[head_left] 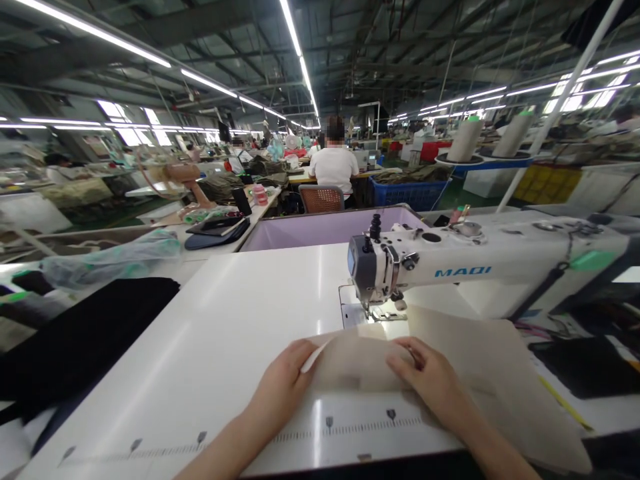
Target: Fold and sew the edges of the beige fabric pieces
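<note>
A piece of beige fabric lies in front of the sewing machine, its far edge close to the presser foot. My left hand grips the left edge of the fabric, where a corner folds up over the fingers. On the right side, my right hand pinches the same fabric between thumb and fingers. More beige fabric spreads to the right under my right forearm and hangs toward the table's front edge. Whether it is one piece with the part in my hands, I cannot tell.
Black fabric lies at the left of the white table, whose front carries a printed ruler. Behind it stand a lilac-lined bin and a seated person. Thread cones stand at the upper right. A dark pad lies right.
</note>
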A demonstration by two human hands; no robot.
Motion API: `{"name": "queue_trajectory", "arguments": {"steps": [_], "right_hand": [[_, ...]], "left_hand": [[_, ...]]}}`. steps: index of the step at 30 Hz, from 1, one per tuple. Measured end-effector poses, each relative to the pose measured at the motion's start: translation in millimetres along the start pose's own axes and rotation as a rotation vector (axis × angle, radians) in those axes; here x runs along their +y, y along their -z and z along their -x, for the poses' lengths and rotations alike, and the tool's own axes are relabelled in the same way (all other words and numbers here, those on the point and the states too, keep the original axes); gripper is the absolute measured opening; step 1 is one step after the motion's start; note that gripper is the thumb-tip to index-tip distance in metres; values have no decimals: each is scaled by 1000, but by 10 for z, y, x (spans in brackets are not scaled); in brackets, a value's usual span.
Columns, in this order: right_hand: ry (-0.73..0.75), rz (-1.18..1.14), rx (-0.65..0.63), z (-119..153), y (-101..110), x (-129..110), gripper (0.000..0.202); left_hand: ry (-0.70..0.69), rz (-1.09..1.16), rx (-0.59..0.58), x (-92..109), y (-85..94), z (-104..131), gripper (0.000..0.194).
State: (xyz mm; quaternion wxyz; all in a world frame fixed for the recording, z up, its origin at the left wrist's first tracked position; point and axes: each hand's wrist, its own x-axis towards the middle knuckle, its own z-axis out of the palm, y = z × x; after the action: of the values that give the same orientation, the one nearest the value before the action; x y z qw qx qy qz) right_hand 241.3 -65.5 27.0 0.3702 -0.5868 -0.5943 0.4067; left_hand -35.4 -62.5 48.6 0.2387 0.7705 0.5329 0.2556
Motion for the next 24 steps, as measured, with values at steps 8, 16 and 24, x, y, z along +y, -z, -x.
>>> {"name": "queue_trajectory", "arguments": {"steps": [8,16,24], "right_hand": [[69,-168,196,138,-121,120,31],[-21,136,-93,-53,-96,51,21],[158,238,-7,21,-137,247,23]], "left_hand": [[255,71,14,-19,-41,-59,43],[312,11,29,-13,-69,-17,30],[525,62,178,-15,-136,210,54]]}}
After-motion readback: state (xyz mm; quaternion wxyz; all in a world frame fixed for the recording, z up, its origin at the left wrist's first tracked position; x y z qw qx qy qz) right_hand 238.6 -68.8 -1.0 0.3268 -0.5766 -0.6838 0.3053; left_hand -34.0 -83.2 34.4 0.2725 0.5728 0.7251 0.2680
